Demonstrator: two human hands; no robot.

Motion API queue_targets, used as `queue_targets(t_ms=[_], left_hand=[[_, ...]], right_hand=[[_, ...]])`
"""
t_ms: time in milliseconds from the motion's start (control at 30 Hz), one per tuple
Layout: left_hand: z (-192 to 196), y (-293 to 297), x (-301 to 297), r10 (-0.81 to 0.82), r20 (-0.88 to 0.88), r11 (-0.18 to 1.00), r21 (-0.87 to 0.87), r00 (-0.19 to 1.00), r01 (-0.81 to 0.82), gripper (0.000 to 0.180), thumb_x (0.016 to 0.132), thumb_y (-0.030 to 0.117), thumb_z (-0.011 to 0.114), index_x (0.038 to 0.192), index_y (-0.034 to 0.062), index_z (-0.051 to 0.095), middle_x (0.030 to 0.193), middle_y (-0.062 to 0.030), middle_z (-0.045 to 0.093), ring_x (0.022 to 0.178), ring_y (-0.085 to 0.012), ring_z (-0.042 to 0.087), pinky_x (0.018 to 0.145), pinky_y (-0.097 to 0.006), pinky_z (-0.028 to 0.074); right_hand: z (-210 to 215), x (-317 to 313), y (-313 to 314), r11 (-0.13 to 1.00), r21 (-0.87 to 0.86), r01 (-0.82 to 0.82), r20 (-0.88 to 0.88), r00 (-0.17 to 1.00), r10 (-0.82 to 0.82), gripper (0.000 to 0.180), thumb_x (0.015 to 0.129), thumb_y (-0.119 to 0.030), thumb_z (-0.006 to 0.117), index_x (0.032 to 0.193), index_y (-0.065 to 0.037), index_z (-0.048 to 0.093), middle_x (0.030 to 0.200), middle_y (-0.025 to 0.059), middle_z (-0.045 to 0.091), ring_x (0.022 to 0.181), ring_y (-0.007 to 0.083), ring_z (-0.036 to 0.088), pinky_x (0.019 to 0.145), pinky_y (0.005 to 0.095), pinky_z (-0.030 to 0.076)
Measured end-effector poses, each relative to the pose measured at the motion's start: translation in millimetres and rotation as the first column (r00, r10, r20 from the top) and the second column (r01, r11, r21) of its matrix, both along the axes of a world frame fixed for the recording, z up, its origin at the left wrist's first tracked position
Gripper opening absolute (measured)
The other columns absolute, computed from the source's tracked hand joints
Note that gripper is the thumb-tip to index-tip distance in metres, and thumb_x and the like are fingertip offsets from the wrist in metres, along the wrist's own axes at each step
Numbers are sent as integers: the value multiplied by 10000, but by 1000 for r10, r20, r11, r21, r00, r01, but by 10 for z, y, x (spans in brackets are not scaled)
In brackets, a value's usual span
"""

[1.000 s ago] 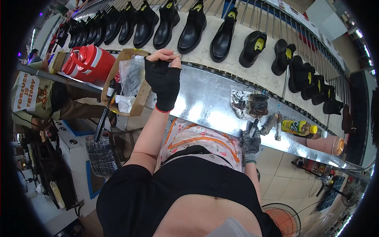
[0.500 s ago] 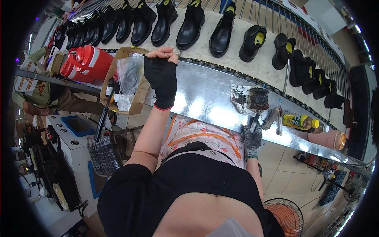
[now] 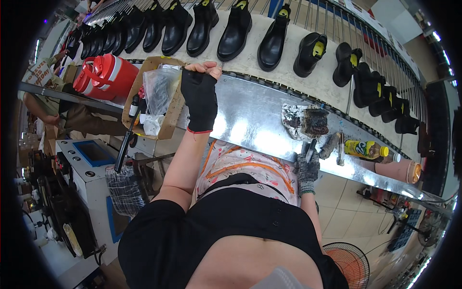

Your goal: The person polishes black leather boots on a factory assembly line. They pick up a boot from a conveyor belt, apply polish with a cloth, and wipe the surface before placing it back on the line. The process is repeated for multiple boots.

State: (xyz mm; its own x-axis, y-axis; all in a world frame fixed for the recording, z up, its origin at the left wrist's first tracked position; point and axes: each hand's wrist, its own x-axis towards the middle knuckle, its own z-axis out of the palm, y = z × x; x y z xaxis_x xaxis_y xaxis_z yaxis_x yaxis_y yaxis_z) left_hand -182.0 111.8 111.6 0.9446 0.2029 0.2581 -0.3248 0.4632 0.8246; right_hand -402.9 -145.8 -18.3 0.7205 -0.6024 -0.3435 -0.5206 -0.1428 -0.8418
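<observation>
My left hand (image 3: 199, 98), in a black fingerless glove, is raised at the far edge of the metal ledge (image 3: 245, 106). Its bare fingers are curled in beside the row of black ankle boots (image 3: 235, 31); what they pinch, if anything, is too small to make out. At the near edge of the ledge, my right hand (image 3: 308, 171) wears a grey knit glove with dark stains. Its fingers are closed round a slim tool with a dark handle (image 3: 311, 149), whose working end is hidden. Just beyond it lies a black-smeared pad (image 3: 315, 121) on stained paper.
Left of my left hand, a cardboard box (image 3: 171, 123) holds plastic bags and small bottles, beside a red jug (image 3: 113, 77). On the right are a grey rag (image 3: 329, 146), a yellow-labelled bottle (image 3: 361, 149) and a pink container (image 3: 399, 171). Another person (image 3: 82, 115) stands at far left.
The boots have shifted slightly to the right, and my left hand has moved a little right and nearer. My right hand stays in place. The person at far left has changed posture.
</observation>
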Motion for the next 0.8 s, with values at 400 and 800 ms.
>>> queue_targets(t_ms=[400,800], left_hand=[[107,-83,-87,62,112,977,198,992,-83,247,789,-103,595,922,33,437,961,-132,562,754,-113,576,700,-225,479],[120,-92,-90,113,175,974,176,978,-144,253,802,-101,579,941,48,430,982,-117,536,834,-181,609,798,-299,497]], right_hand=[[-105,-17,-38,994,-106,-20,-20,1000,18,535,764,-154,700,1246,-49,492,818,84,609,539,128,571,488,287,476],[-385,-108,-152,992,-119,-30,-70,997,21,542,758,-189,697,1243,-49,499,895,118,619,730,195,606,656,333,489]])
